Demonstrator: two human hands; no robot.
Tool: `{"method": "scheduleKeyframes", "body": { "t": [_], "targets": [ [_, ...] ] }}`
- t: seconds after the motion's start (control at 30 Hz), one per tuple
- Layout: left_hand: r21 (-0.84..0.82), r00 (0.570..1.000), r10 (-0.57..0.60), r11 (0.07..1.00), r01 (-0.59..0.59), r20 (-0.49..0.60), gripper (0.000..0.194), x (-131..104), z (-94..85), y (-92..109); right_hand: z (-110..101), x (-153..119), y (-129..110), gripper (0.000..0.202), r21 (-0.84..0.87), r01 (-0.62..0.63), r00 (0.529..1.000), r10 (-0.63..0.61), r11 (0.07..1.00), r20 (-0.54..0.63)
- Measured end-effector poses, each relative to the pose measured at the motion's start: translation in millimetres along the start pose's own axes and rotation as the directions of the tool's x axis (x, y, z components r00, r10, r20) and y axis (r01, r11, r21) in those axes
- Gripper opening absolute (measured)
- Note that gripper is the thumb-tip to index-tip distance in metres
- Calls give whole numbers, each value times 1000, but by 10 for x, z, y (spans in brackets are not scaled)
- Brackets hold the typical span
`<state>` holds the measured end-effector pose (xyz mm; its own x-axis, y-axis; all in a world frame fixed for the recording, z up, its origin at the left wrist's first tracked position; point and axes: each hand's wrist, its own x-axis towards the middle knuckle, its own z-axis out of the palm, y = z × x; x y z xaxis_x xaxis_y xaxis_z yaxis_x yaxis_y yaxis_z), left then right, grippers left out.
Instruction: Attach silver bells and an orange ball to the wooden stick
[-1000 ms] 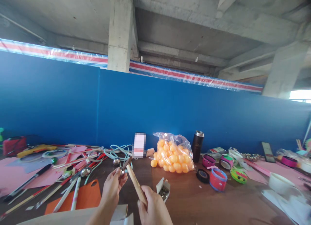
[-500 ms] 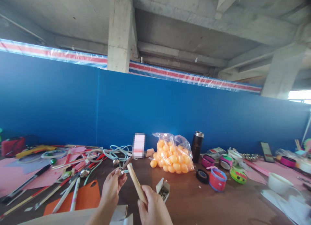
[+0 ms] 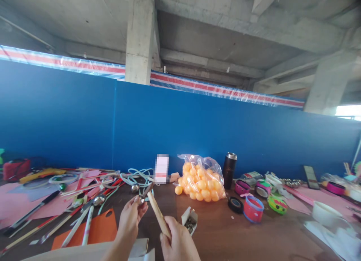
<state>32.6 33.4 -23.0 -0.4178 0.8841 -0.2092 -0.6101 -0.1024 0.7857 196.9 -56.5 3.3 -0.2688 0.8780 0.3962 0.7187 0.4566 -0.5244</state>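
My right hand (image 3: 177, 242) grips the lower end of a wooden stick (image 3: 156, 211), which slants up to the left. My left hand (image 3: 129, 219) pinches a small silver bell (image 3: 140, 199) right beside the stick's top end. Both hands hover low over the brown table (image 3: 242, 238), near its front edge. A small open cardboard box of metal bits (image 3: 190, 220) lies just right of my right hand.
A clear bag of orange balls (image 3: 200, 178) and a black flask (image 3: 229, 169) stand at the back. Tape rolls (image 3: 253, 207) lie to the right. Sticks, pink paper, an orange sheet (image 3: 100, 228) and cyan cord (image 3: 138, 176) cover the left side. A blue wall stands behind.
Nothing but a slight shift of the camera; both hands hold the stick and the bell as before.
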Motion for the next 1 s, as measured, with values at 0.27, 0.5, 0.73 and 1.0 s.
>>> {"method": "scheduleKeyframes", "body": {
  "t": [0.27,0.5,0.73,1.0],
  "targets": [
    [6,1000,-21,1000,21,21,3,32,-21,-42,-30,11,-14,37,-5,-23,1000,23,1000,10],
    [4,1000,-3,1000,3,25,4,20,-24,-50,1,-2,11,36,-4,-23,1000,23,1000,3],
    [8,999,-21,1000,21,26,4,-2,15,-26,0,-3,-7,36,-11,-16,1000,16,1000,-8],
    [-10,999,-31,999,31,38,5,0,10,-80,245,80,279,38,-47,6,1000,-5,999,14]
  ]
}}
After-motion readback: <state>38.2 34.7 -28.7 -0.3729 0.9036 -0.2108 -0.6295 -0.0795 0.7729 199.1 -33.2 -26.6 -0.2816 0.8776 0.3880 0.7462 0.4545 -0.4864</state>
